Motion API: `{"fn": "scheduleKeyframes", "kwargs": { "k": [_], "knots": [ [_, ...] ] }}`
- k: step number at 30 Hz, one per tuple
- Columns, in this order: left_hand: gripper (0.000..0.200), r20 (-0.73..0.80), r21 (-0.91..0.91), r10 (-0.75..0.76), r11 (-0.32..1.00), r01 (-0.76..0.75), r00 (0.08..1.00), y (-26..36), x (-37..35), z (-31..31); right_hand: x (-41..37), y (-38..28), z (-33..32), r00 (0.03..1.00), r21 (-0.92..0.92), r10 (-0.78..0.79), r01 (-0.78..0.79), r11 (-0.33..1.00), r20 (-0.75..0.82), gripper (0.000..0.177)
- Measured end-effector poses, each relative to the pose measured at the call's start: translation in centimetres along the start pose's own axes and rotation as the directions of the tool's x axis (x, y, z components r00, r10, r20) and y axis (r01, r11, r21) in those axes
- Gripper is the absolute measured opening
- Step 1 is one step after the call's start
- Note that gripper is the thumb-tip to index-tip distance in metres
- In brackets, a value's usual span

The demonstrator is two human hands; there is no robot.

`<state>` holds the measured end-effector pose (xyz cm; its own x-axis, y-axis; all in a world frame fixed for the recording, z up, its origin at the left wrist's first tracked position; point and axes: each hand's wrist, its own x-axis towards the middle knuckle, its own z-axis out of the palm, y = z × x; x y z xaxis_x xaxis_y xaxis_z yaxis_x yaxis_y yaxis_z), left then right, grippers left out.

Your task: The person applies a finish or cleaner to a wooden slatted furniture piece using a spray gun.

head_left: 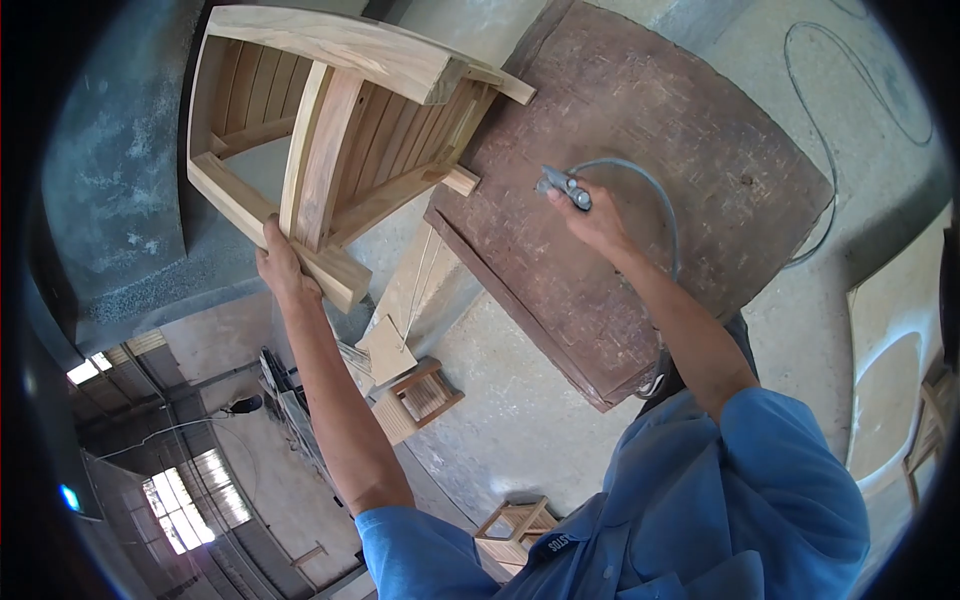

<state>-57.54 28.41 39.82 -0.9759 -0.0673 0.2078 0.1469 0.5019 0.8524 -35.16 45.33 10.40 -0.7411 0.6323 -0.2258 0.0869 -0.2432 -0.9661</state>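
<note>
Grey floor (510, 375) surrounds the scuffed brown table (640, 120); left fingers (271, 236) clamp a wooden frame (328, 155), right fingers (585, 198) a grey tool (568, 186), its handle mostly hidden.

There's one large frame (335, 160), one tool (566, 187), one table (545, 270).

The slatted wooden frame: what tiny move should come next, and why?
Perhaps bring the hose-fed gun nearer the slatted wooden frame: the right hand holds the gun over the brown board, apart from the frame, which the left hand already grips.
</note>
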Motion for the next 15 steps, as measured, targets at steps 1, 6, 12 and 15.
{"fn": "scheduleKeyframes", "kwargs": {
  "k": [1,6,12,15],
  "knots": [
    [0.059,0.021,-0.011,0.011,1.0,-0.011,1.0,0.0,-0.1,0.0,0.7,-0.8,-0.1,0.999,0.045,0.034,-0.035,0.998,0.019,0.035],
    [0.061,0.056,-0.005,0.017,1.0,-0.016,0.998,0.4,-0.9,0.1,3.9,-3.8,0.0,0.993,-0.017,0.104,-0.103,0.995,0.054,0.032],
    [0.062,0.006,0.012,0.02,1.0,-0.02,1.0,0.4,-0.9,0.2,2.1,-5.2,-2.3,0.999,0.156,0.036,-0.035,0.987,-0.001,0.033],
    [0.062,0.022,0.009,0.011,1.0,-0.011,1.0,0.1,-0.1,-0.2,1.5,-5.0,-3.8,0.989,0.246,-0.03,0.065,0.967,-0.145,0.034]
  ]
}}
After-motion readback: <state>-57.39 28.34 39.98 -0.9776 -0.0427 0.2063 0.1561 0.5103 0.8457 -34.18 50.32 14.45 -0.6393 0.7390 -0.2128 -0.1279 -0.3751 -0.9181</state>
